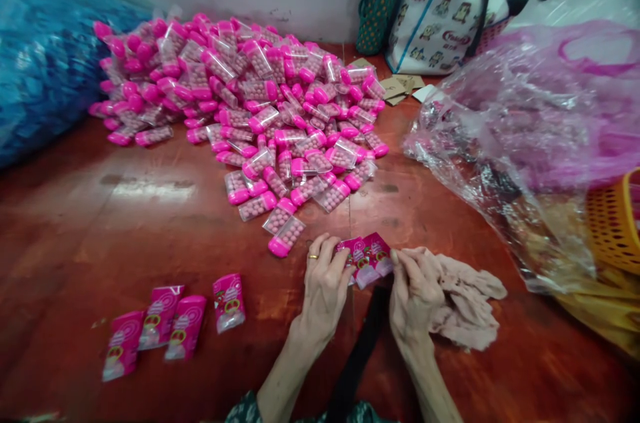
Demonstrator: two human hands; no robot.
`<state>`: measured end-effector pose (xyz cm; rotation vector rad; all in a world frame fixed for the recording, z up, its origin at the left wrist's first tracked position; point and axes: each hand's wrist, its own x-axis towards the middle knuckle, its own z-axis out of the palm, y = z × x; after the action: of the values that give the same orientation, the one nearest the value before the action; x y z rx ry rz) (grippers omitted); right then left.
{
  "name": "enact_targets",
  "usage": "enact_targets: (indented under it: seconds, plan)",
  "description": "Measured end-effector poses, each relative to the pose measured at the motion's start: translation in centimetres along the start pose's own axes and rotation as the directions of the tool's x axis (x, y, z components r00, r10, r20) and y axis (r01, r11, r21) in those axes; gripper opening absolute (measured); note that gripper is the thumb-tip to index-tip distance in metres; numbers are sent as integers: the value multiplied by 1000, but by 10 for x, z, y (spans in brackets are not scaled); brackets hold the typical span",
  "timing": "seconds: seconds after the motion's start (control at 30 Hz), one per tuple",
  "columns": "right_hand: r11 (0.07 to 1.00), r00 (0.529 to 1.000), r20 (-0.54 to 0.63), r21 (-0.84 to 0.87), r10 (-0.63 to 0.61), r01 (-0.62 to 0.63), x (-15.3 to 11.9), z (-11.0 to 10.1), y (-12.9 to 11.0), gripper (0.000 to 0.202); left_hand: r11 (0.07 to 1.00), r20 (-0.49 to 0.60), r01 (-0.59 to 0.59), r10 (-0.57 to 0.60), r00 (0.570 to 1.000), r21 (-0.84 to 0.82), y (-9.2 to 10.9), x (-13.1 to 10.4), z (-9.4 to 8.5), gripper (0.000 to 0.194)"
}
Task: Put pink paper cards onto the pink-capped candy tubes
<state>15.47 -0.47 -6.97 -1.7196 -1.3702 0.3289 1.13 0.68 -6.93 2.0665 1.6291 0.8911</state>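
Several pink printed candy sleeves [367,259] lie side by side between my two hands, just above the table. My left hand [326,280] has its curled fingers at their left end, with a ring on one finger. At the right edge, the thumb and fingertips of my right hand [414,286] pinch the sleeve there. Beside that wrist lies a crumpled beige cloth [470,300]. Straight ahead spreads a big heap of clear candy boxes [260,96] with pink caps and pink balls inside. Off to the left are several pink sleeves, among them a single one [229,302].
A blue plastic sack [45,56] bulges at the far left. To the right lie a clear and pink plastic bag [505,130] and a yellow basket [607,223]. By the wall stand a white tote bag [435,16] and cardboard pieces [400,86]. A black strap [361,356] hangs between my arms.
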Motion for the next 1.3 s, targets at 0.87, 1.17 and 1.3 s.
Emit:
enact_targets:
  seconds: [0.87, 1.17, 1.3]
  plan:
    - [940, 942, 330, 299, 60, -165, -17, 5, -62, 24, 99, 348, 485, -575, 741, -869, 16, 9, -35, 8]
    - [896, 857, 502, 315, 121, -311, -8, 5, -65, 16, 65, 346, 486, -619, 705, -872, 7, 8, -40, 13]
    - [784, 786, 578, 375, 219, -494, -5, 6, -69, 21, 189, 250, 469, -646, 722, -863, -2, 3, -46, 13]
